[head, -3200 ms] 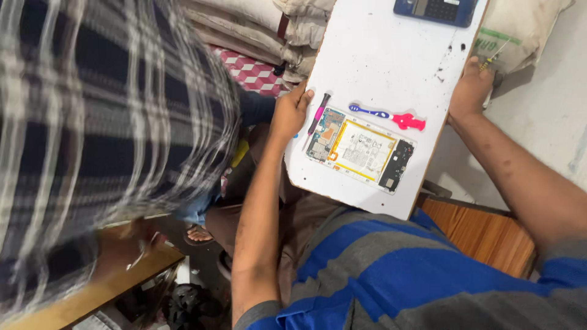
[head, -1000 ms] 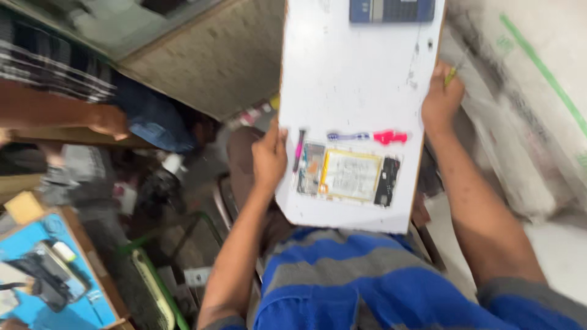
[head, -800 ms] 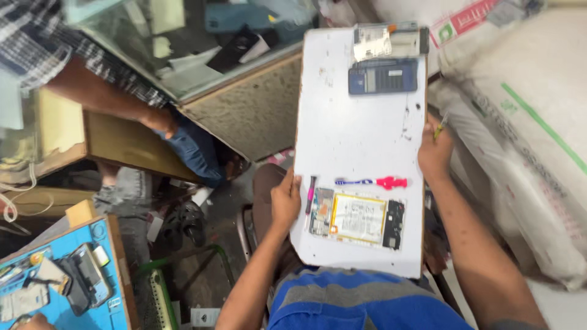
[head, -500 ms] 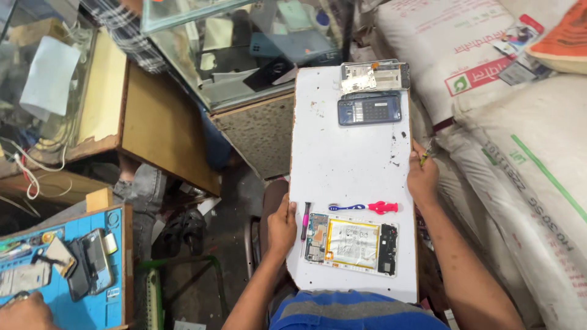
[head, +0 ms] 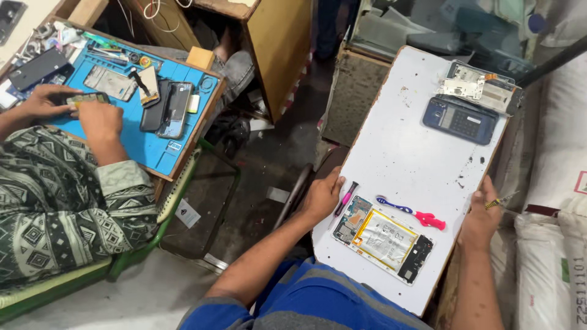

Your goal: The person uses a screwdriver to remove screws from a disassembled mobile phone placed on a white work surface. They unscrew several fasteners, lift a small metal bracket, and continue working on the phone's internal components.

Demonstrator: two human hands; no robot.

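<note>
My left hand grips the left edge of a white board lying across my lap. A pink-handled screwdriver lies by its thumb. My right hand clasps the board's right edge, with a thin yellow-tipped tool sticking out between its fingers. On the near part of the board lies an opened phone with its battery showing. A blue and pink brush-like tool lies just beyond the phone. A dark blue device and a bare phone frame lie at the far end.
A co-worker in a patterned shirt sits at the left, both hands on a small phone over a blue work mat strewn with phones and parts. White sacks are stacked at the right. A wooden cabinet stands ahead.
My view has swung down and left, bringing the co-worker and the blue mat into sight. Both my hands have stayed on the board's edges, and the items on it lie as before.
</note>
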